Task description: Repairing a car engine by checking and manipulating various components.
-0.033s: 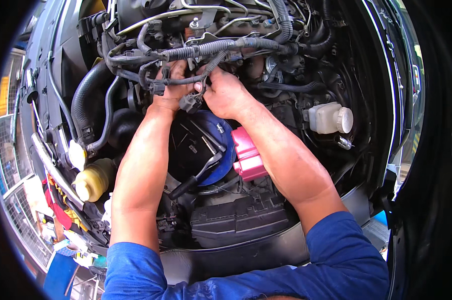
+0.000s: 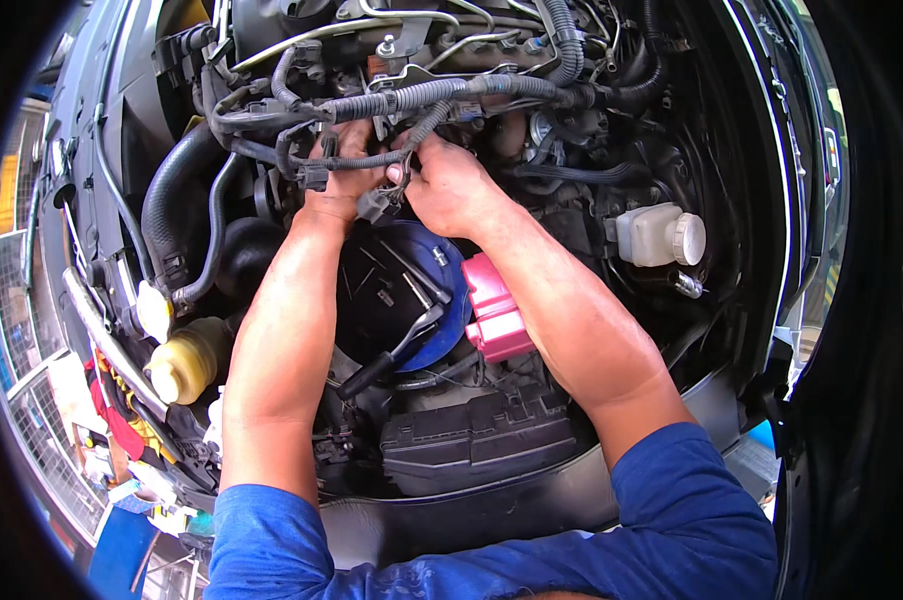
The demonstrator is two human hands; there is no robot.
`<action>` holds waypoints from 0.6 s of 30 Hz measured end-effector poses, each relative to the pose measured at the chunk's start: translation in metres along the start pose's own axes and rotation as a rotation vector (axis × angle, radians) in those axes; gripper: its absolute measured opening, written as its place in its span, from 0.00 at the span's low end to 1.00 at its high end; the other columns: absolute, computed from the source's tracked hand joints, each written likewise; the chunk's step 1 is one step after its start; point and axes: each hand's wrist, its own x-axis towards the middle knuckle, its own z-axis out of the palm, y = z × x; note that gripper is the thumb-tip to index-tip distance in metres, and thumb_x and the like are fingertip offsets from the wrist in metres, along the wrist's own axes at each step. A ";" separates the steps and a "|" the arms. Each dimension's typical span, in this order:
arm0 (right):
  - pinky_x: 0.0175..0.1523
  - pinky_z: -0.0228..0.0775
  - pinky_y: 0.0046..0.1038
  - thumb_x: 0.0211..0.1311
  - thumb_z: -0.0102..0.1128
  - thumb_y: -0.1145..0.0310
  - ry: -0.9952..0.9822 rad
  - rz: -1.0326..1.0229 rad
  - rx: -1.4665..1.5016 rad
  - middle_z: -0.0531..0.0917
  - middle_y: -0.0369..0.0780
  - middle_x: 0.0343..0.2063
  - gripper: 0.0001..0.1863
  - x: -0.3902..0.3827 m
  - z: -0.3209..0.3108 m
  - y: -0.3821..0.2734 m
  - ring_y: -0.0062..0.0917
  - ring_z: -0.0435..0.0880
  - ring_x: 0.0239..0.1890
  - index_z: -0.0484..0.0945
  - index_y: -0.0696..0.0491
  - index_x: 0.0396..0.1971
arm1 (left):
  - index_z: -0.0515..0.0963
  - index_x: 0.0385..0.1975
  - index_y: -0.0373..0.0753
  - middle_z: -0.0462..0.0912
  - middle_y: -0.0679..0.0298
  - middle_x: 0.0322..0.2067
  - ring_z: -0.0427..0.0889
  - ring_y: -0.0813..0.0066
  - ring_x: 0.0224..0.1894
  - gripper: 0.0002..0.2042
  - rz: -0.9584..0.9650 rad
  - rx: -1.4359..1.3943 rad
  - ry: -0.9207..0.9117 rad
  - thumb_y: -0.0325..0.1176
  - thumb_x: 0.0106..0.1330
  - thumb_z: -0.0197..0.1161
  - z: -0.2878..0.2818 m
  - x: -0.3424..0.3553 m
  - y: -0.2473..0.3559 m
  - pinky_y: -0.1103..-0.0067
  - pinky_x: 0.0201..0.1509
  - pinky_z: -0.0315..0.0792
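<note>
Both my arms reach into an engine bay, under a grey corrugated wiring harness [image 2: 412,98]. My left hand [image 2: 344,185] is behind a thinner wrapped cable branch [image 2: 367,161], its fingertips hidden among the engine parts. Close beside it, my right hand [image 2: 444,185] is closed, with its fingers curled in and its thumb against the cable branch; what lies inside the grip is hidden. A dark plug connector [image 2: 377,205] hangs just below, between the two wrists.
Below my hands sits a round blue-rimmed tray [image 2: 456,330] holding a ratchet [image 2: 392,355] and small metal tools. Nearby are a red plastic cover [image 2: 497,310], a black box [image 2: 477,440], a white capped reservoir [image 2: 657,236], a yellowed reservoir [image 2: 187,362] and a thick black hose [image 2: 172,195].
The plug connector has shifted very slightly up and catches more light. Otherwise my hands and arms look the same.
</note>
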 end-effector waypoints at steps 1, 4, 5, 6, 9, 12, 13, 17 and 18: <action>0.56 0.74 0.41 0.67 0.62 0.63 0.005 0.007 0.001 0.84 0.51 0.44 0.18 0.000 -0.001 0.003 0.48 0.82 0.52 0.74 0.56 0.52 | 0.81 0.46 0.39 0.85 0.51 0.39 0.83 0.48 0.46 0.22 -0.037 0.042 -0.017 0.35 0.50 0.74 0.001 0.002 0.003 0.61 0.52 0.77; 0.57 0.73 0.41 0.67 0.62 0.62 -0.005 0.008 0.037 0.84 0.51 0.44 0.19 0.000 -0.002 0.007 0.47 0.82 0.52 0.74 0.56 0.52 | 0.81 0.47 0.39 0.85 0.51 0.42 0.83 0.47 0.47 0.22 0.037 0.017 -0.004 0.36 0.50 0.74 0.000 0.007 0.009 0.61 0.53 0.77; 0.57 0.74 0.41 0.66 0.62 0.62 0.011 0.005 0.027 0.84 0.51 0.44 0.19 -0.002 -0.002 0.007 0.47 0.82 0.52 0.74 0.56 0.52 | 0.80 0.48 0.39 0.85 0.51 0.44 0.83 0.47 0.48 0.23 0.084 0.048 0.048 0.39 0.53 0.74 -0.001 0.005 0.011 0.61 0.55 0.76; 0.57 0.74 0.41 0.66 0.63 0.62 0.028 0.002 0.016 0.84 0.51 0.44 0.19 -0.002 -0.002 0.007 0.47 0.82 0.52 0.74 0.55 0.52 | 0.80 0.48 0.39 0.85 0.51 0.44 0.83 0.47 0.48 0.23 0.088 0.047 0.045 0.39 0.53 0.74 -0.001 0.008 0.013 0.61 0.55 0.76; 0.56 0.74 0.41 0.66 0.63 0.63 0.027 0.010 0.025 0.84 0.51 0.44 0.19 -0.003 -0.002 0.005 0.47 0.82 0.51 0.74 0.55 0.52 | 0.79 0.51 0.39 0.85 0.52 0.44 0.83 0.48 0.48 0.25 0.149 0.057 0.075 0.41 0.55 0.74 0.000 0.012 0.014 0.61 0.54 0.77; 0.55 0.75 0.40 0.65 0.64 0.63 0.063 -0.023 0.067 0.84 0.51 0.43 0.19 -0.005 0.000 0.004 0.47 0.83 0.50 0.74 0.55 0.51 | 0.78 0.53 0.40 0.85 0.52 0.44 0.84 0.49 0.48 0.25 0.116 -0.053 0.071 0.43 0.57 0.74 0.002 0.013 0.013 0.61 0.52 0.78; 0.55 0.75 0.40 0.65 0.64 0.63 0.063 -0.022 0.068 0.84 0.51 0.43 0.19 -0.005 0.000 0.004 0.47 0.83 0.50 0.74 0.55 0.51 | 0.78 0.54 0.38 0.83 0.50 0.47 0.81 0.47 0.52 0.28 0.073 -0.098 0.017 0.42 0.52 0.75 0.003 0.014 0.012 0.60 0.57 0.74; 0.53 0.75 0.42 0.65 0.63 0.64 0.087 -0.056 0.097 0.84 0.51 0.41 0.17 -0.005 0.001 0.004 0.48 0.83 0.48 0.73 0.55 0.50 | 0.76 0.57 0.38 0.82 0.49 0.51 0.79 0.45 0.56 0.31 0.005 -0.116 -0.012 0.34 0.48 0.74 0.007 0.013 0.010 0.60 0.63 0.71; 0.52 0.76 0.42 0.66 0.62 0.64 0.077 -0.056 0.089 0.84 0.51 0.40 0.17 -0.004 0.001 0.003 0.49 0.83 0.48 0.73 0.55 0.50 | 0.76 0.57 0.38 0.82 0.49 0.51 0.79 0.45 0.56 0.31 0.003 -0.115 -0.013 0.34 0.48 0.74 0.008 0.013 0.008 0.60 0.63 0.71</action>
